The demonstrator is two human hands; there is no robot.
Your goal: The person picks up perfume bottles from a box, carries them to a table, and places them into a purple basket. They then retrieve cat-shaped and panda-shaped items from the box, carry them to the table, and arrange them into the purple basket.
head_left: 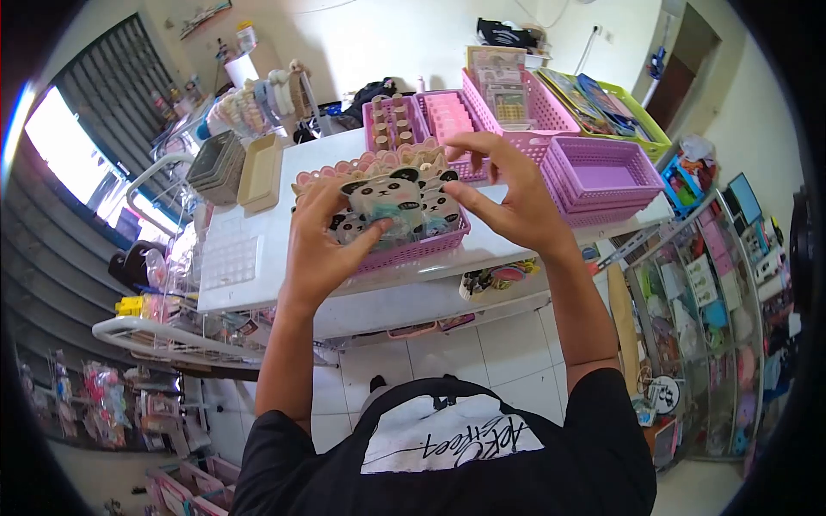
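Observation:
A panda-faced card [383,194] with something pale blue-green in clear wrap on its front is in my left hand [320,242], the thumb across its lower part and the fingers at its left side. It overlaps a purple basket [413,253] packed with more panda cards [442,206]. Behind these stands a row of scalloped pink and tan cards [353,163]. My right hand [509,191] is over the basket's right side with thumb and fingers apart, the thumb tip close to the panda cards and the fingertips near the pink and tan ones.
Stacked purple baskets [602,168] stand at right on the white table [297,288]. Further back are a pink basket [538,116] of packaged cards and a green basket [647,120]. A cream tray [259,172] and a clear compartment tray [231,260] lie at left.

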